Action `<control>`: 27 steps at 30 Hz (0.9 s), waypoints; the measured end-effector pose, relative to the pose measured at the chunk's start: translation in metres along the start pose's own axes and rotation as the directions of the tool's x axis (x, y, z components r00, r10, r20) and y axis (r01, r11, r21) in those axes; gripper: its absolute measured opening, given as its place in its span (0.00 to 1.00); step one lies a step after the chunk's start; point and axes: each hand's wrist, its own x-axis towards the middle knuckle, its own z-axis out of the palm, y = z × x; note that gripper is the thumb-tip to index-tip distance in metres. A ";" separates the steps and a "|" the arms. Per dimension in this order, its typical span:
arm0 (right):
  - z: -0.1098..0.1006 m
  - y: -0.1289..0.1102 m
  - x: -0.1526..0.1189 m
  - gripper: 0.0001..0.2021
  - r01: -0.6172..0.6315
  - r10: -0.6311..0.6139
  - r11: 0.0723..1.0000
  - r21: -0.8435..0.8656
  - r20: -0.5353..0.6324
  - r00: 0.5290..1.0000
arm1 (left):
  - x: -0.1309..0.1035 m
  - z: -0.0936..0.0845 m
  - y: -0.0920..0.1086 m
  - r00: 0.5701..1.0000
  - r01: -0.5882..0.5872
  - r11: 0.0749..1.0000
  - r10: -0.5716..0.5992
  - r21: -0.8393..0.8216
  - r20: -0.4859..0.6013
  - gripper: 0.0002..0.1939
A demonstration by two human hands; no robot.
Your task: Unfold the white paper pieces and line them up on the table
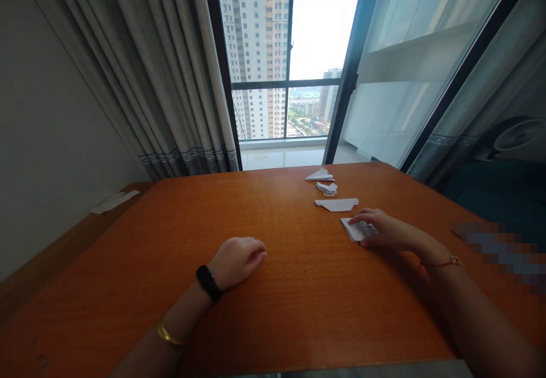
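My right hand [375, 229] grips a stack of white paper [350, 231] lying on the orange-brown table [213, 207], with its fingers over the top and the thumb at the near edge. Curled on the table left of centre is my left hand [241, 261], closed, and nothing shows in it. Beyond the stack, folded white papers form a rough column: a long flat piece [339, 204], a small crumpled-looking piece [327, 189] and a pointed, plane-like piece [321, 175] near the far edge.
White paper strips [115, 201] lie at the far left by the wall. Behind the table are a grey curtain [170, 82] and a window with an open frame. A round fan-like object [518, 135] stands at the right. A blurred pixelated patch covers the right edge.
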 end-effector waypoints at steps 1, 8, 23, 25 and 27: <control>-0.001 -0.001 0.000 0.30 0.003 -0.003 1.000 -0.013 -0.019 1.000 | 0.000 0.000 0.000 1.000 0.002 1.000 -0.002 0.000 -0.001 0.09; 0.002 0.004 0.004 0.41 -0.012 0.012 1.000 0.003 -0.027 1.000 | 0.000 0.000 -0.001 1.000 -0.008 1.000 0.008 -0.003 0.000 0.09; 0.005 0.002 0.005 0.36 -0.012 0.011 1.000 -0.004 -0.048 0.999 | 0.001 -0.002 0.002 1.000 -0.009 1.000 0.009 0.009 -0.010 0.09; 0.004 0.002 0.005 0.36 -0.019 0.018 1.000 -0.012 -0.052 0.999 | 0.000 -0.001 0.001 1.000 -0.010 1.000 0.010 0.009 -0.012 0.09; 0.004 0.002 0.005 0.36 -0.024 0.023 0.999 -0.022 -0.058 0.998 | 0.000 -0.001 0.000 1.000 -0.014 1.000 0.015 0.008 -0.016 0.09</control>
